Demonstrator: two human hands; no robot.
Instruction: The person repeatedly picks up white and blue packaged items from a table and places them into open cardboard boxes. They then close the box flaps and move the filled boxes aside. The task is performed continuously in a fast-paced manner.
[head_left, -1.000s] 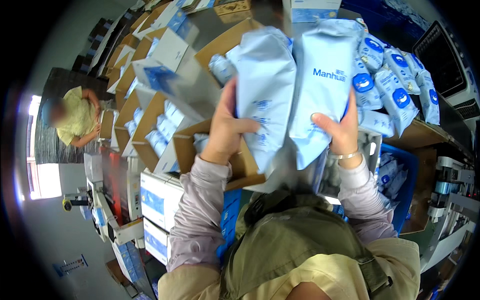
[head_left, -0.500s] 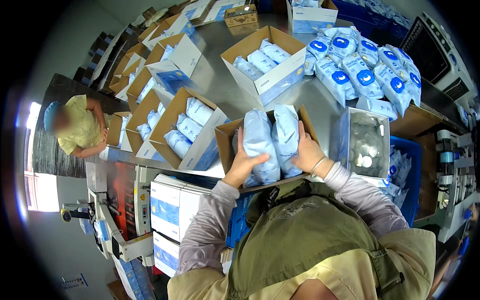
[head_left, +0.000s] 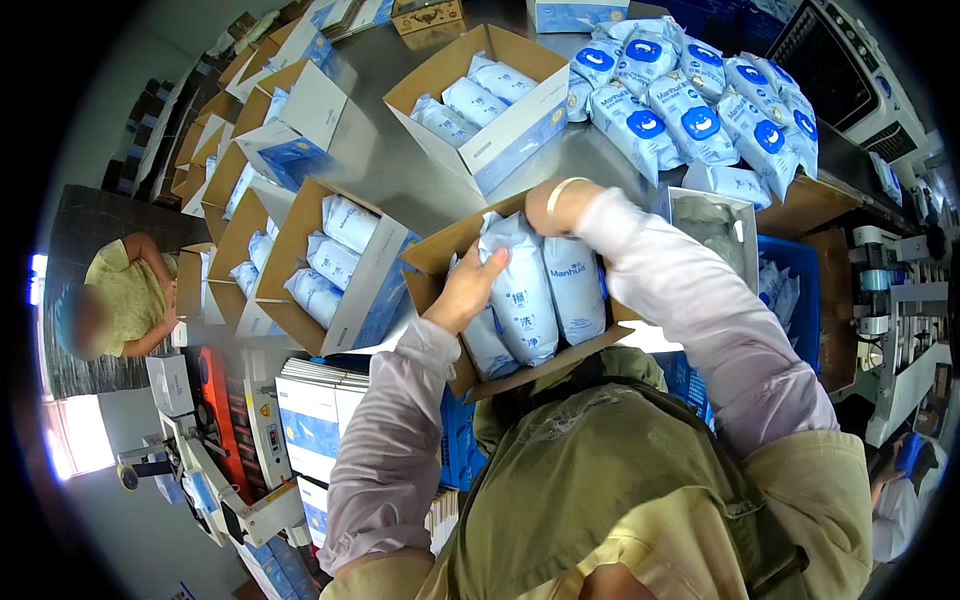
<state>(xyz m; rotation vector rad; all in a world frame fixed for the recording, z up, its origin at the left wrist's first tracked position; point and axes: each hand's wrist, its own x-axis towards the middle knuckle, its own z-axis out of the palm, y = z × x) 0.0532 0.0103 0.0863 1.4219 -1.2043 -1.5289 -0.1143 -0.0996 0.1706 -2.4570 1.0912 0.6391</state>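
Note:
An open cardboard box (head_left: pixel 432 262) in front of me holds three soft light-blue packs standing side by side. My left hand (head_left: pixel 468 290) grips the middle pack (head_left: pixel 523 310), thumb on its front and fingers down at its left side. The right-hand pack (head_left: pixel 575 295) stands against it, and a third pack (head_left: pixel 486 348) is partly covered at the left. Bent over the far right edge of the box is my right hand (head_left: pixel 560 207), a bangle on its wrist. Its fingers are hidden behind the packs and the box.
Beyond stands another open box (head_left: pixel 540 130) of packs, with a heap of loose packs (head_left: pixel 690 110) to its right. Several filled boxes (head_left: pixel 385 270) line the left. A box of clear discs (head_left: pixel 715 225) and a blue crate (head_left: pixel 800 330) are at right. A co-worker (head_left: pixel 125 290) sits far left.
My right hand has left the right pack's side and moved to the box's far edge. The packs have sunk deeper into the box. The view has shifted and turned slightly.

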